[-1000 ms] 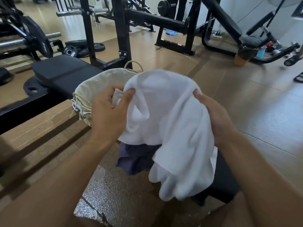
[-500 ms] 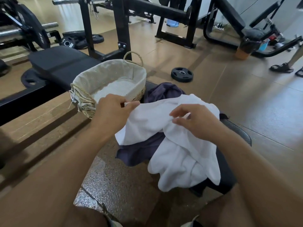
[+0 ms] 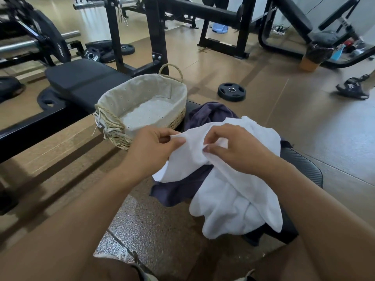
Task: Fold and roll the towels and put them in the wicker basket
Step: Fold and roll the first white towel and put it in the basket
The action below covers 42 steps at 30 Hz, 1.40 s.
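Observation:
A crumpled white towel [image 3: 229, 191] lies over a dark purple towel [image 3: 209, 114] on the black bench [image 3: 304, 173] in front of me. My left hand [image 3: 154, 151] pinches the white towel's upper edge between thumb and fingers. My right hand [image 3: 237, 151] pinches the same edge a little to the right. The wicker basket [image 3: 113, 126], lined with pale dotted cloth and holding nothing, stands on the bench just beyond my left hand.
A black padded bench [image 3: 85, 78] and rack uprights [image 3: 156, 37] stand behind the basket. A weight plate [image 3: 231, 91] lies on the brown floor to the right. A person's sandalled foot [image 3: 353, 88] is at the far right. Barbell and plates [image 3: 50, 45] stand at left.
The white towel was held up high in both hands; it has come down onto the purple towel. My hands have drawn close together along its upper edge.

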Tool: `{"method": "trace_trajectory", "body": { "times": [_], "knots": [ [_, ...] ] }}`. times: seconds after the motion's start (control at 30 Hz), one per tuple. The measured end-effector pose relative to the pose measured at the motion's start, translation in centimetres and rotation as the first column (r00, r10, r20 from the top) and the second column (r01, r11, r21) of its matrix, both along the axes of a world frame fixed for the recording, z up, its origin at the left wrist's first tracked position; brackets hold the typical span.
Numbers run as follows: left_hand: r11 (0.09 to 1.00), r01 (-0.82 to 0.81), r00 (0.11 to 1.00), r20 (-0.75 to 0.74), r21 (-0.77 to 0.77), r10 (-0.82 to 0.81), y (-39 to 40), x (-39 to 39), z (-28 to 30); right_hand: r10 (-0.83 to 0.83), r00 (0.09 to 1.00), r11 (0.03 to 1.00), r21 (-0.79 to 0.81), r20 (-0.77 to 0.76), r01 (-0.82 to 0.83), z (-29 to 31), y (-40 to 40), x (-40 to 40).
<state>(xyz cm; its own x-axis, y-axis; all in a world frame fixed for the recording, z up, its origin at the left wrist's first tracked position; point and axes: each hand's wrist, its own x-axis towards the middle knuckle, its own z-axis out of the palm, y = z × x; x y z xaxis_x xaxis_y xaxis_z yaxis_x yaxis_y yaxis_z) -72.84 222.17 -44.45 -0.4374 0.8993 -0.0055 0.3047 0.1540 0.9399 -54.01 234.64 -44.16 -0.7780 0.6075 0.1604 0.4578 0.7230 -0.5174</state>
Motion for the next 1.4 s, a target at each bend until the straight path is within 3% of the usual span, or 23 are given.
{"method": "trace_trajectory", "body": {
  "times": [0.07, 0.2, 0.37, 0.63, 0.77, 0.87, 1.0, 1.07, 1.17, 1.23, 1.4],
  "knots": [
    [0.998, -0.037, 0.998, 0.055, 0.047, 0.034, -0.2, 0.4, 0.0, -0.040, 0.978, 0.986, -0.165, -0.206, 0.005, 0.9, -1.4, 0.1],
    [0.996, 0.015, 0.989, 0.147, 0.083, -0.027, -0.4, 1.4, -0.2, -0.053, 0.922, 0.981, -0.191, -0.383, -0.023, 1.2, -3.2, 0.2],
    [0.983, 0.142, 0.966, 0.201, 0.113, -0.163, -0.8, 2.4, -0.2, -0.124, 0.903, 0.969, -0.248, -0.410, 0.021, 1.1, -3.4, 0.2],
    [0.981, 0.157, 0.941, 0.284, 0.116, -0.184, -1.3, 3.1, -0.3, -0.131, 0.898, 0.976, -0.212, -0.420, 0.043, 1.3, -3.4, 0.2],
    [0.974, 0.165, 0.973, 0.138, 0.156, -0.187, -1.6, 3.6, -0.2, -0.104, 0.894, 0.980, -0.200, -0.436, 0.017, 1.7, -3.8, 0.2],
    [0.971, 0.155, 0.979, 0.107, 0.185, -0.176, -1.8, 4.3, 0.1, -0.122, 0.889, 0.973, -0.230, -0.442, 0.020, 1.8, -4.0, 0.1],
    [0.979, 0.102, 0.995, -0.007, 0.176, -0.102, -1.9, 3.8, 0.3, -0.145, 0.909, 0.984, -0.156, -0.392, 0.090, 1.7, -4.0, 0.2],
    [0.980, 0.063, 0.997, -0.055, 0.189, -0.054, -2.2, 3.4, 0.8, -0.134, 0.923, 0.991, -0.036, -0.360, 0.130, 1.7, -3.9, 0.2],
    [0.955, -0.103, 0.984, -0.113, 0.280, 0.139, -2.8, 2.3, 1.8, 0.048, 0.931, 0.972, 0.233, -0.363, 0.041, 2.2, -4.4, 0.1],
    [0.908, -0.247, 0.946, -0.119, 0.339, 0.302, -3.2, 1.2, 2.4, 0.182, 0.917, 0.942, 0.330, -0.355, -0.059, 2.6, -5.4, -0.1],
    [0.749, -0.544, 0.813, 0.014, 0.378, 0.582, -3.7, -3.0, 2.9, 0.344, 0.851, 0.930, 0.265, -0.396, -0.253, 3.3, -8.9, -0.4]
  ]
}}
